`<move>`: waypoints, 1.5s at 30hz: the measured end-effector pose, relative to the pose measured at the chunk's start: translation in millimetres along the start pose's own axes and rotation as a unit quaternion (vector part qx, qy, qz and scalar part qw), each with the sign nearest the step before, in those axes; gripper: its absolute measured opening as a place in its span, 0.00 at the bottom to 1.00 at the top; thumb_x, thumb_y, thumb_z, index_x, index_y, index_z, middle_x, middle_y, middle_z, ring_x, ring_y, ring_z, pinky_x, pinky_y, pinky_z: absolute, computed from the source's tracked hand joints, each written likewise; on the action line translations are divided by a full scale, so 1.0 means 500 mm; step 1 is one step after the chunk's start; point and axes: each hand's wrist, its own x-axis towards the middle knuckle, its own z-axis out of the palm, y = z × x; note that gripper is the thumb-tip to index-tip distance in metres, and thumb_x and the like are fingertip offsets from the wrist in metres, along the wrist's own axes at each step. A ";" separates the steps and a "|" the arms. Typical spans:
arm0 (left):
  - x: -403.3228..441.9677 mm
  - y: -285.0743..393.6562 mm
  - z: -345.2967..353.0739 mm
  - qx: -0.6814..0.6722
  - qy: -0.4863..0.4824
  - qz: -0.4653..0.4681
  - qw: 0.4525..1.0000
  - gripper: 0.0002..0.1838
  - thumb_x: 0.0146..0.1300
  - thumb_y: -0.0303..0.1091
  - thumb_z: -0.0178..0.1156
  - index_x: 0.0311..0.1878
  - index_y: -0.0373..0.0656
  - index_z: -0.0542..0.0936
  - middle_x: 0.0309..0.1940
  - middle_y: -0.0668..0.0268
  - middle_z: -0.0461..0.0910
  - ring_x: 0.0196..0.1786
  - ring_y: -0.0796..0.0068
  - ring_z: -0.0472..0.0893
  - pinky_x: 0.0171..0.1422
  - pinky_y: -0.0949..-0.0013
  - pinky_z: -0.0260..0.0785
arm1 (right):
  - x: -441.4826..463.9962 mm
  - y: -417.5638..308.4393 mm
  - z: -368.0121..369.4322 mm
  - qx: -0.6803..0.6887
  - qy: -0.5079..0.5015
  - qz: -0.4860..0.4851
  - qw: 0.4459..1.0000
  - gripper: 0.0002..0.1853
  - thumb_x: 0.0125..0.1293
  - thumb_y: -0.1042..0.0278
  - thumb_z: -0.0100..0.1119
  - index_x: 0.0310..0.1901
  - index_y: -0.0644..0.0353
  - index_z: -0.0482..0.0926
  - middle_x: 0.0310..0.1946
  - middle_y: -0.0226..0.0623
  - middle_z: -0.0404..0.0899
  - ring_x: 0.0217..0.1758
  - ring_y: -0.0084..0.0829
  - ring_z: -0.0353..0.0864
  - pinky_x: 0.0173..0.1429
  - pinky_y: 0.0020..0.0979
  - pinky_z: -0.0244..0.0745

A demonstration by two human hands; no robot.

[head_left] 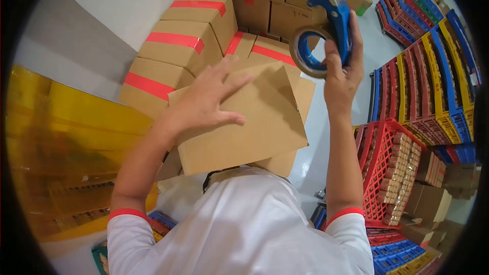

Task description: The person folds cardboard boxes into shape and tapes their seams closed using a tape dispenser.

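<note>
Top-centre cartons (256, 18) are part-blocked by the right hand's (342, 74) gripped tape dispenser (340, 25). The left hand (204, 97) is splayed over a box (244, 142).

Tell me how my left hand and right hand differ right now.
Load: the right hand grips a blue tape dispenser, while the left hand holds nothing.
Pose: the left hand is open, thumb apart from the fingers, over a carton; the right hand is wrapped around the dispenser, off to the carton's right.
Both hands are ungloved.

Stkd crates (436, 86) R, yel sheeting (97, 122)
</note>
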 end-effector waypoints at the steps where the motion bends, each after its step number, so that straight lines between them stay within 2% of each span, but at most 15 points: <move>1: 0.003 0.002 0.017 -0.005 -0.016 -0.006 1.000 0.52 0.59 0.59 0.77 0.85 0.57 0.66 0.85 0.50 0.60 0.83 0.44 0.63 0.85 0.46 0.57 | 0.017 0.026 0.010 -0.002 -0.001 -0.003 1.000 0.38 0.73 0.71 0.68 0.83 0.52 0.66 0.51 0.36 0.82 0.43 0.26 0.85 0.50 0.30 0.81; 4: 0.005 0.006 0.024 -0.019 -0.044 -0.025 0.999 0.51 0.61 0.66 0.72 0.86 0.63 0.66 0.85 0.49 0.59 0.83 0.42 0.63 0.85 0.44 0.56 | 0.026 0.094 0.047 -0.293 -0.150 -0.091 0.940 0.34 0.71 0.62 0.70 0.78 0.33 0.75 0.41 0.42 0.78 0.41 0.41 0.85 0.51 0.40 0.81; 11: 0.007 0.014 0.022 -0.023 -0.062 -0.063 0.996 0.52 0.61 0.68 0.71 0.86 0.65 0.65 0.83 0.48 0.62 0.80 0.41 0.67 0.82 0.45 0.58 | 0.070 0.126 0.092 -0.211 -0.088 -0.104 0.968 0.32 0.71 0.55 0.70 0.77 0.31 0.77 0.38 0.42 0.78 0.39 0.44 0.83 0.50 0.41 0.81; 13: 0.001 0.022 0.016 -0.021 -0.063 -0.079 0.995 0.51 0.62 0.68 0.71 0.86 0.65 0.65 0.82 0.49 0.65 0.79 0.43 0.69 0.82 0.45 0.59 | 0.070 0.128 0.082 -0.330 -0.160 -0.018 0.930 0.31 0.72 0.57 0.70 0.76 0.35 0.78 0.40 0.41 0.80 0.40 0.41 0.84 0.52 0.39 0.80; 15: -0.001 0.016 0.011 -0.018 -0.059 -0.092 0.994 0.50 0.63 0.67 0.70 0.86 0.65 0.65 0.80 0.51 0.68 0.78 0.44 0.70 0.81 0.45 0.59 | 0.070 0.111 0.058 -0.143 -0.139 0.079 0.977 0.30 0.72 0.57 0.70 0.76 0.41 0.78 0.46 0.43 0.85 0.45 0.38 0.86 0.56 0.36 0.80; 20: -0.020 0.012 0.006 -0.022 -0.011 -0.207 0.978 0.47 0.65 0.61 0.72 0.85 0.65 0.67 0.69 0.58 0.79 0.70 0.53 0.77 0.75 0.50 0.69 | -0.061 -0.046 -0.052 -0.119 -0.010 0.028 0.992 0.35 0.73 0.65 0.69 0.79 0.62 0.72 0.72 0.43 0.80 0.68 0.32 0.82 0.74 0.35 0.75; 24: -0.015 0.014 0.017 -0.037 0.005 -0.203 0.978 0.46 0.66 0.64 0.70 0.85 0.63 0.68 0.67 0.58 0.80 0.67 0.54 0.78 0.75 0.48 0.64 | -0.207 -0.025 -0.136 -0.093 0.101 -0.075 0.988 0.36 0.72 0.69 0.66 0.79 0.68 0.69 0.74 0.48 0.76 0.73 0.40 0.79 0.76 0.39 0.72; 29: -0.010 0.031 0.016 -0.025 0.006 -0.209 0.978 0.47 0.65 0.57 0.74 0.85 0.63 0.68 0.58 0.57 0.82 0.61 0.53 0.81 0.69 0.53 0.73 | -0.245 0.000 -0.167 -0.296 -0.016 -0.041 0.954 0.38 0.72 0.72 0.65 0.81 0.70 0.65 0.75 0.53 0.73 0.73 0.45 0.78 0.78 0.44 0.69; 32: -0.018 0.025 0.020 -0.009 0.012 -0.195 0.981 0.47 0.65 0.57 0.74 0.85 0.62 0.67 0.54 0.57 0.81 0.57 0.54 0.81 0.67 0.52 0.73 | -0.254 0.012 -0.160 -0.131 0.114 -0.024 0.984 0.36 0.73 0.72 0.66 0.79 0.69 0.67 0.74 0.53 0.73 0.74 0.46 0.76 0.78 0.43 0.68; 33: -0.015 0.030 0.013 -0.008 0.010 -0.195 0.981 0.47 0.65 0.57 0.74 0.85 0.62 0.67 0.54 0.57 0.81 0.57 0.54 0.81 0.67 0.52 0.73 | -0.260 0.018 -0.155 -0.073 0.152 -0.031 0.985 0.35 0.73 0.71 0.67 0.79 0.69 0.68 0.74 0.52 0.74 0.74 0.47 0.75 0.79 0.43 0.68; 37: -0.013 0.028 0.017 0.007 -0.017 -0.214 0.977 0.45 0.68 0.59 0.71 0.85 0.59 0.67 0.68 0.51 0.78 0.72 0.48 0.75 0.76 0.50 0.68 | -0.268 0.020 -0.162 -0.324 -0.016 -0.192 0.926 0.40 0.66 0.73 0.71 0.79 0.67 0.68 0.60 0.54 0.80 0.54 0.46 0.79 0.59 0.40 0.76; 41: 0.010 0.069 0.002 0.025 0.059 -0.083 0.994 0.41 0.77 0.59 0.62 0.84 0.45 0.67 0.83 0.46 0.66 0.87 0.48 0.60 0.89 0.50 0.51 | -0.264 0.004 -0.159 -0.261 0.029 -0.126 0.957 0.42 0.63 0.71 0.74 0.78 0.67 0.69 0.48 0.49 0.79 0.45 0.44 0.75 0.47 0.43 0.71; 42: 0.022 0.084 -0.007 0.029 0.062 -0.087 0.994 0.41 0.77 0.59 0.62 0.84 0.45 0.67 0.83 0.46 0.66 0.87 0.48 0.60 0.89 0.50 0.51 | -0.283 -0.005 -0.175 -0.261 0.011 -0.161 0.952 0.41 0.69 0.64 0.71 0.79 0.69 0.66 0.63 0.54 0.73 0.61 0.47 0.74 0.63 0.46 0.71; 44: 0.046 0.119 -0.027 -0.428 0.003 -0.050 0.902 0.39 0.82 0.59 0.54 0.81 0.35 0.70 0.82 0.47 0.67 0.89 0.55 0.57 0.91 0.50 0.47 | -0.289 -0.009 -0.186 -0.266 0.013 -0.211 0.941 0.40 0.73 0.58 0.70 0.79 0.68 0.66 0.69 0.61 0.71 0.66 0.54 0.77 0.65 0.50 0.76; 45: 0.059 0.146 -0.041 -0.426 0.006 -0.054 0.903 0.39 0.82 0.59 0.54 0.81 0.35 0.70 0.82 0.47 0.67 0.89 0.55 0.57 0.91 0.50 0.47 | -0.292 -0.010 -0.191 -0.268 0.015 -0.236 0.934 0.40 0.75 0.55 0.69 0.79 0.68 0.66 0.72 0.64 0.71 0.68 0.57 0.79 0.67 0.51 0.79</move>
